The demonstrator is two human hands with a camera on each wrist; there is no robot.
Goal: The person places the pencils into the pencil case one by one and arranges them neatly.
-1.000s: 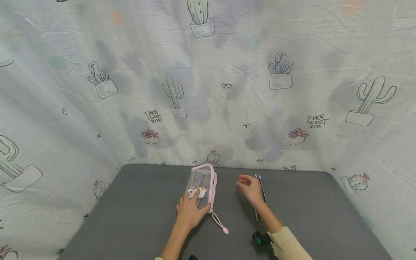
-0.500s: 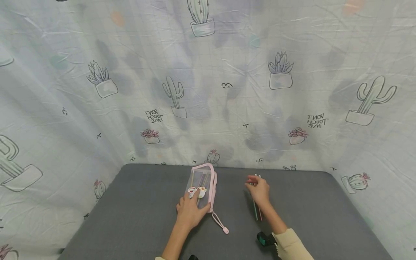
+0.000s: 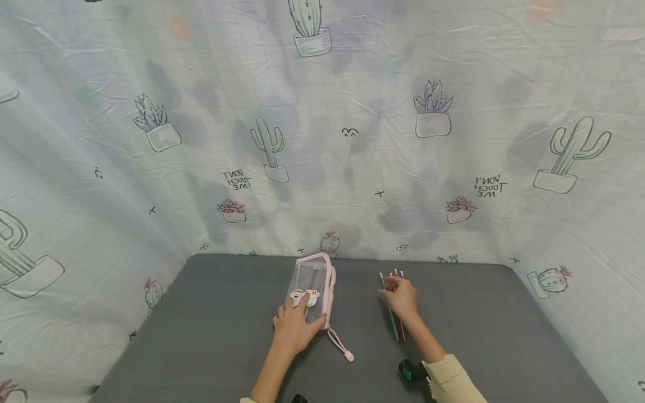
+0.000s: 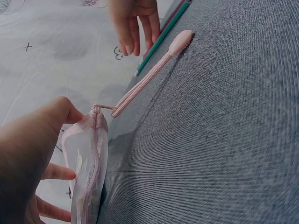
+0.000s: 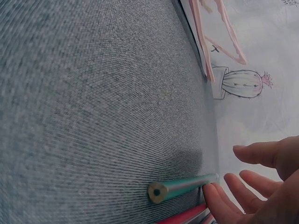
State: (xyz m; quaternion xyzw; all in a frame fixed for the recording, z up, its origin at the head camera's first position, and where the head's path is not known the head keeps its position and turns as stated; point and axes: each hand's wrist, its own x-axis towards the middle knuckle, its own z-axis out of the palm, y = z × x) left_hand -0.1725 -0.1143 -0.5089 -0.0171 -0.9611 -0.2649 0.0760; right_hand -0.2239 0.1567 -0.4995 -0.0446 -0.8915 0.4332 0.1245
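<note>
Swung slightly left since 0.5 s ago, the green pencil [image 3: 393, 324] now shows its eraser end left of the right hand [image 3: 403, 300], whose loose fingers reach it, thumb apart. Beside it lies a red pencil [image 5: 187, 215]. Left hand [image 3: 294, 330] rests, fingers extended, on the clear pencil case [image 3: 308, 277], flat on the grey surface [image 3: 227, 319].

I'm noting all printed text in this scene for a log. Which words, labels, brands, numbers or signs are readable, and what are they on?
"DON'T TOUCH ME": mirror-reversed, twice on the patterned curtain.
"x": small marks scattered on the same curtain.
Pouch: small lettering among the cartoon pictures, too small to read reliably.
Pencils: no readable text.
No brand or number is readable.
</note>
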